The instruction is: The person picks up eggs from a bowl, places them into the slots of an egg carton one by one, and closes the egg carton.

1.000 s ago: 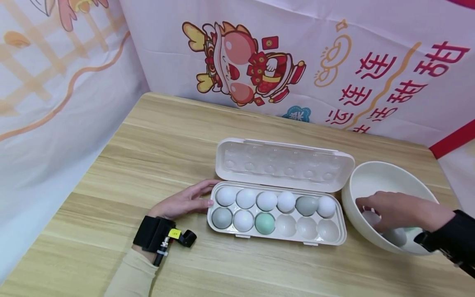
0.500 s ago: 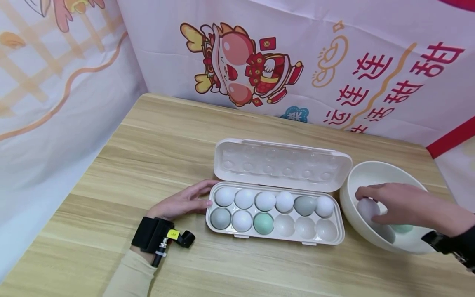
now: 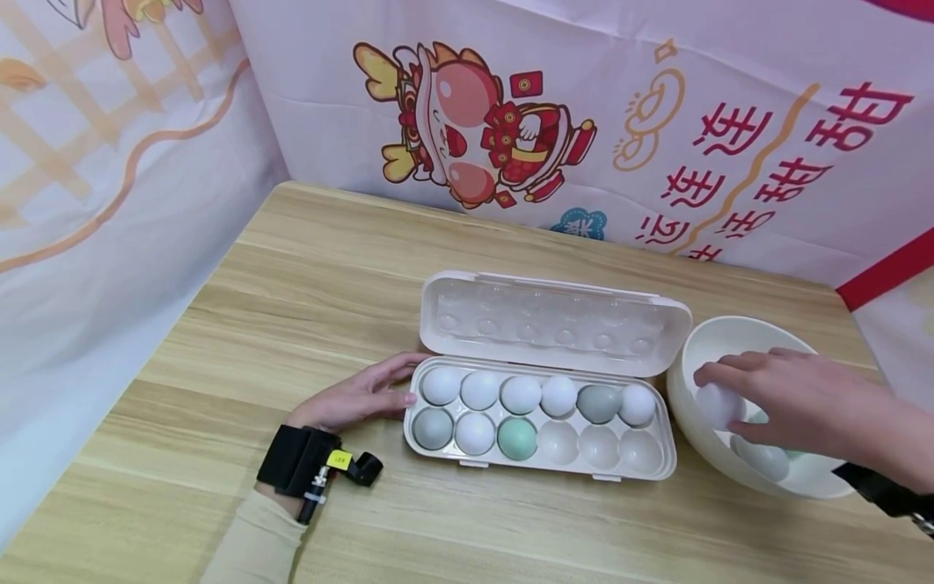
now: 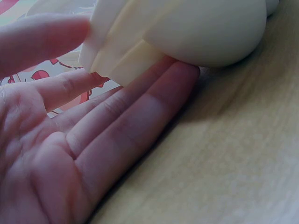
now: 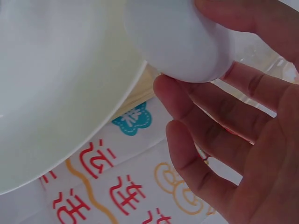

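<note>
In the head view a white egg tray (image 3: 470,462) lies with its lid (image 3: 554,320) tipped back. White, grey and green eggs fill its back row and the left part of its front row; several front cups at the right hold nothing. My left hand (image 3: 350,401) is at the tray's left end. The left wrist view shows the thumb touching the rim and straight fingers (image 4: 135,116) reaching under it. Over the white bowl (image 3: 711,454), my right hand (image 3: 810,401) pinches a white egg (image 5: 182,42) between thumb and fingertips.
A grey egg (image 3: 762,458) and a partly hidden green one lie in the bowl, which stands close to the tray's right end. Wooden tabletop (image 3: 328,284) extends left and in front. A printed cloth (image 3: 292,97) hangs behind the table.
My right hand has risen slightly from inside the bowl, lifting the white egg with it toward the bowl's left rim. The left hand and the tray stay where they were.
</note>
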